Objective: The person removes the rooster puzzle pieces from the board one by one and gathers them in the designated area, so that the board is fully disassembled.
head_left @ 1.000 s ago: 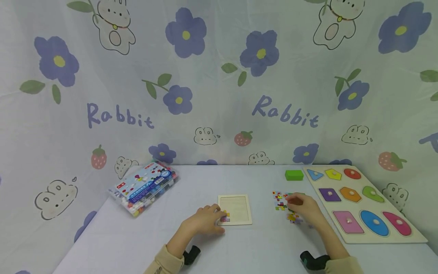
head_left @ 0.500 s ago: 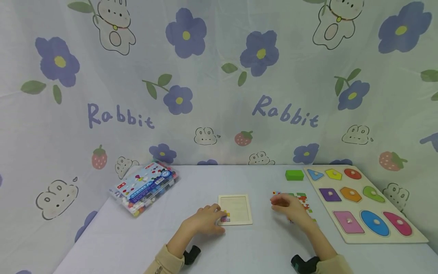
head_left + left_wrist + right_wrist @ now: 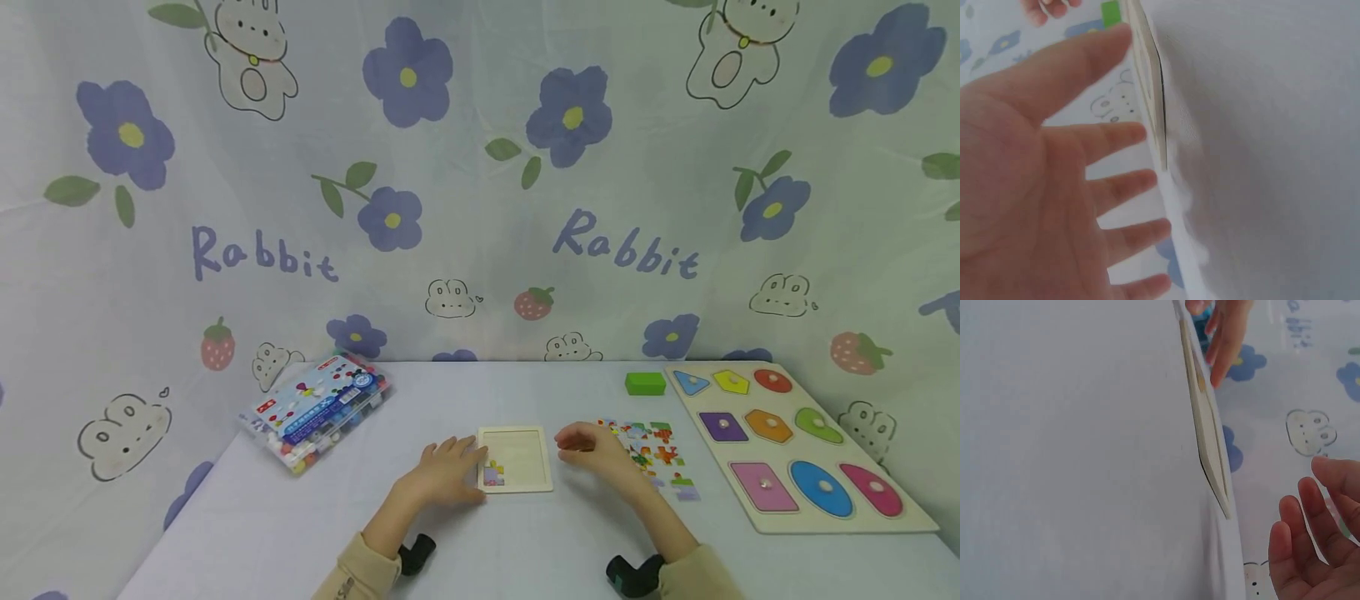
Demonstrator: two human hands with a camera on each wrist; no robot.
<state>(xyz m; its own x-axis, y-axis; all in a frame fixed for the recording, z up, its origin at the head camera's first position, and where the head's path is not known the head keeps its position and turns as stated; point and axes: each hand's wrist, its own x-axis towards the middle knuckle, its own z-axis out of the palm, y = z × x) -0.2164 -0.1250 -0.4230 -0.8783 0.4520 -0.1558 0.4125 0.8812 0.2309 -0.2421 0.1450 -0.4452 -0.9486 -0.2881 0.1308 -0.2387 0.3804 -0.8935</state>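
A square wooden puzzle tray [image 3: 525, 431] lies mid-table. A few joined jigsaw pieces [image 3: 493, 475] sit in its lower left corner. My left hand [image 3: 444, 473] is at the tray's left side with fingers spread, fingertips right at the rim; its palm [image 3: 1016, 169] fills much of the left wrist view. My right hand [image 3: 596, 450] hovers right of the tray, fingers loosely bent. In the right wrist view, thumb and fingers [image 3: 1313, 500] stand apart with nothing visible between them. Loose jigsaw pieces [image 3: 663, 454] lie behind and right of this hand, partly covered by it.
A green block [image 3: 645, 383] stands at the back right. Beside it lies a board with knobbed coloured shapes [image 3: 765, 458]. A clear plastic case with a printed lid [image 3: 318, 408] is at the back left. A printed cloth hangs behind the table.
My right hand has moved left from over the loose pieces to near the tray, uncovering more of them. My left hand has drawn back slightly, showing the joined pieces in the tray more fully.
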